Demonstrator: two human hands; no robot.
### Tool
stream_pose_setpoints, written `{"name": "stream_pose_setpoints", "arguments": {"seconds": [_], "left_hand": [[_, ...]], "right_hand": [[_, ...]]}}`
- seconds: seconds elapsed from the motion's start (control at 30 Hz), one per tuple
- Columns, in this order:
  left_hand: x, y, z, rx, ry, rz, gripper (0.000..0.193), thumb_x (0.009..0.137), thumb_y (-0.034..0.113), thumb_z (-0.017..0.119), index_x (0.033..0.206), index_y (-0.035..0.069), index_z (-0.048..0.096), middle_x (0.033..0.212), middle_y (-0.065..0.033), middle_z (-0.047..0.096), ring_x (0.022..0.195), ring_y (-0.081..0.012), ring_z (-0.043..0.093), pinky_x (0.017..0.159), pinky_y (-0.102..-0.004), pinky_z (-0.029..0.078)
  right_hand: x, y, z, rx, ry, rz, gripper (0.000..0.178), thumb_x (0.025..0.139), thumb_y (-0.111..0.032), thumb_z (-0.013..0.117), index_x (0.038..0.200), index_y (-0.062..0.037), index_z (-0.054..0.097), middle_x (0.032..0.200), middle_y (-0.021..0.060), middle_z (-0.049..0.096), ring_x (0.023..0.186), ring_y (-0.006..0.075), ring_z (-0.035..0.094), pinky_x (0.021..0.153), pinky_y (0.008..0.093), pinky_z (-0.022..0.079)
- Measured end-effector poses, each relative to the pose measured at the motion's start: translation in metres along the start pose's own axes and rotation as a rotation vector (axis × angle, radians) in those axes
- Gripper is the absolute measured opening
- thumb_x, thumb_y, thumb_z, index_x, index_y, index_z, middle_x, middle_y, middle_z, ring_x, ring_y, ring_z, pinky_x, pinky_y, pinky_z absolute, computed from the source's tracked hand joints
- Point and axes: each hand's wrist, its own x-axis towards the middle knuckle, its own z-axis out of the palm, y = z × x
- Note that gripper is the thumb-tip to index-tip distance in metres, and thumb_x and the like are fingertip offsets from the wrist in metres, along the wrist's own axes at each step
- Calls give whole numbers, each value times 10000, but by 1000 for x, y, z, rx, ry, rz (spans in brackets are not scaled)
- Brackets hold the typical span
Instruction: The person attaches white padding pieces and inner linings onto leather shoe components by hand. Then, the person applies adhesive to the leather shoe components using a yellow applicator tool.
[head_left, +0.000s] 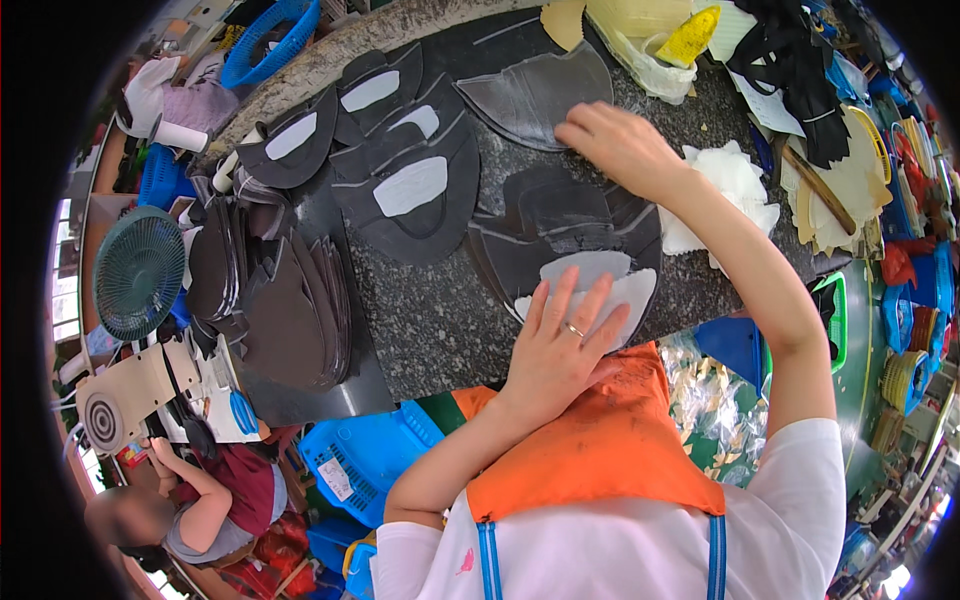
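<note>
My left hand (565, 345) lies flat with fingers spread on a white patch (632, 300). This patch rests at the near end of a stack of black shoe-upper pieces (560, 205), beside a grey patch (590, 266). Farther off, my right hand (622, 145) has its fingers bent together at the near right edge of a dark grey, curved cut piece (545, 92). Its fingertips close on that edge, and the thumb is mostly hidden. To the left, several black upper pieces (400, 225) carry white patches (412, 187).
A stack of dark pieces (295, 320) stands at the speckled worktop's (430, 325) left side. White sheets (722, 195) lie right of my hands, below a plastic-lined container (655, 60). A blue basket (365, 455) sits under the front edge. Another person (215, 500) is at lower left.
</note>
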Motion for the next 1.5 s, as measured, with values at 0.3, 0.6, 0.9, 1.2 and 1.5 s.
{"name": "stream_pose_setpoints", "arguments": {"seconds": [0.3, 0.6, 0.9, 1.2, 1.5], "left_hand": [[-5, -13, -8, -150, 83, -116, 665, 713, 293, 798, 1315, 143, 558, 1449, -145, 415, 1346, -481, 326, 1052, -606, 329], [-3, 3, -13, -568, 248, -350, 365, 783, 19, 723, 1141, 16, 652, 1104, -119, 650, 1025, -284, 594, 840, -353, 484], [26, -14, -33, -194, 270, -230, 146, 834, 44, 688, 975, 20, 657, 862, -78, 699, 699, -207, 654, 645, -310, 500], [38, -14, -15, -1081, 358, -486, 220, 923, 90, 631, 1102, -27, 680, 996, -64, 655, 826, -83, 609, 681, -220, 483], [23, -7, -36, -910, 399, -608, 214, 962, 59, 553, 1117, -26, 673, 781, -43, 626, 696, -106, 604, 568, -246, 467]], "right_hand": [[6, 12, -37, 60, -168, 111, 103, 778, -44, 600, 872, -24, 636, 909, 110, 601, 850, 296, 634, 732, 392, 526], [-62, -112, -81, 1598, -452, 1169, 123, 857, -48, 665, 939, 42, 684, 858, 97, 711, 783, 139, 691, 681, 264, 549], [-49, -135, -83, 1027, -218, 878, 121, 896, -45, 613, 939, 57, 662, 828, 40, 682, 756, 85, 630, 679, 227, 507], [-55, -148, -70, 1186, 142, 900, 107, 892, -60, 620, 946, 31, 631, 812, 76, 654, 780, 100, 641, 715, 257, 524], [-54, -145, -68, 986, 46, 812, 202, 842, -85, 695, 709, 7, 575, 645, 56, 583, 583, 124, 568, 522, 283, 442]]}}
